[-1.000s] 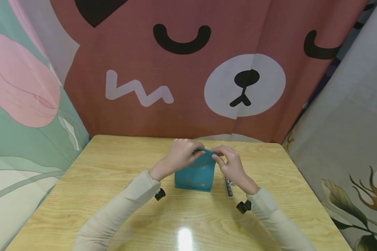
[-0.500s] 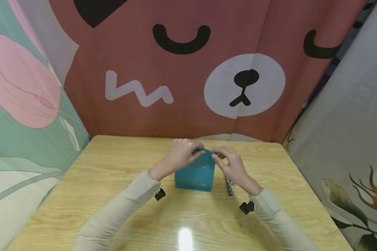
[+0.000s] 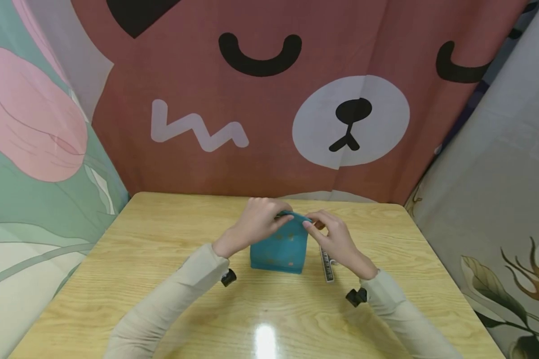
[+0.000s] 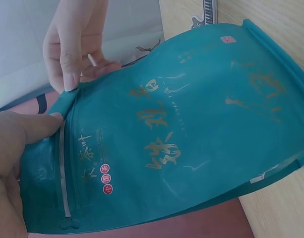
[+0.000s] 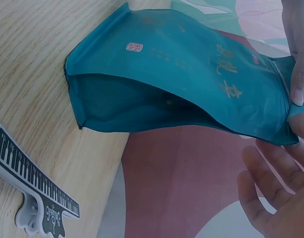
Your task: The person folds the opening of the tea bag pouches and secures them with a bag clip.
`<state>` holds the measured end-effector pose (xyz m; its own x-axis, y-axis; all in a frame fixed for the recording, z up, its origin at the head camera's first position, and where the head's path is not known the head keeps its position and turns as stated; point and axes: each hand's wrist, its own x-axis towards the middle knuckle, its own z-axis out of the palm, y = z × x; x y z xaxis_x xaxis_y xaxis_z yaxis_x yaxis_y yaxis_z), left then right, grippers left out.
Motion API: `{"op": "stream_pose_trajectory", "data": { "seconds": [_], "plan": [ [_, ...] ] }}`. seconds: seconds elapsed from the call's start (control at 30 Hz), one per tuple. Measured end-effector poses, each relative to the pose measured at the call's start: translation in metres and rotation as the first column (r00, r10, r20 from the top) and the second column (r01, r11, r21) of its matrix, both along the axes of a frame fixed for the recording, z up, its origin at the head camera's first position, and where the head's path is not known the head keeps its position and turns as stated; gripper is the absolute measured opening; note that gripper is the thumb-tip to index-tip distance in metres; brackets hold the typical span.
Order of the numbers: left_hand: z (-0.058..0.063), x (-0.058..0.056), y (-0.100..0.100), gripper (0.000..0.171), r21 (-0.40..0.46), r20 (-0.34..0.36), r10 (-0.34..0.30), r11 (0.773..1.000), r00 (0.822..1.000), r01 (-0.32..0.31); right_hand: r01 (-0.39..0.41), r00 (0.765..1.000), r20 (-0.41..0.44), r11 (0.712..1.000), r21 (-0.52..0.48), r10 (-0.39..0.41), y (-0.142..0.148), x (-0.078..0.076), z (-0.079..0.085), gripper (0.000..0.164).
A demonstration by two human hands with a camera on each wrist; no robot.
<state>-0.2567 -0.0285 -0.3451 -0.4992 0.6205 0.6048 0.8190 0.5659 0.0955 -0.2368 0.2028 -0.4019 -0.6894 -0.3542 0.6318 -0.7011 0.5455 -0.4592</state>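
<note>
A teal tea bag with gold Chinese characters stands upright on the table. My left hand grips its top edge, the thumb lying near the zip strip in the left wrist view. At the top right corner, my right hand pinches the bag between thumb and fingers; several of its other fingers are spread below in the right wrist view. The bag's gusseted side faces that camera. Beside the bag, to its right, lies a black-and-white clip with a piano-key pattern and the word "Music".
The wooden table reaches back to a brown curtain with a bear face. Patterned curtains hang on both sides. Small black cameras sit at each wrist, below the light sleeves.
My right wrist and forearm have shifted slightly to the right, while the fingers stay at the bag's corner. The left hand, bag and clip look the same.
</note>
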Motion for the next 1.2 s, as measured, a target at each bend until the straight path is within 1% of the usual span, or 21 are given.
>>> {"op": "stream_pose_trajectory", "data": {
  "seconds": [0.33, 0.53, 0.83, 0.97, 1.2],
  "plan": [
    [0.000, -0.001, -0.001, 0.013, 0.004, 0.005, 0.001, 1.000, 1.000, -0.001, -0.001, 1.000, 0.004, 1.000, 0.020, 0.001, 0.002, -0.001, -0.001, 0.019],
    [0.000, -0.001, 0.000, 0.012, 0.007, 0.004, 0.004, 1.000, 1.000, -0.004, -0.022, 1.000, 0.009, 0.999, 0.028, 0.022, 0.005, -0.001, -0.002, 0.020],
    [-0.001, 0.000, 0.000, 0.012, 0.023, -0.002, -0.010, 1.000, 1.000, 0.010, -0.045, 0.999, -0.015, 0.998, 0.040, 0.046, 0.012, -0.003, -0.009, 0.012],
    [-0.001, -0.001, 0.000, 0.012, 0.020, -0.004, -0.006, 1.000, 1.000, 0.006, -0.053, 0.999, -0.002, 0.997, 0.062, 0.053, 0.014, -0.003, -0.011, 0.009],
    [0.000, 0.000, -0.001, 0.012, 0.011, 0.009, -0.005, 1.000, 1.000, 0.004, -0.040, 0.999, 0.036, 0.996, 0.078, 0.037, 0.016, -0.001, -0.013, 0.010]
  ]
}}
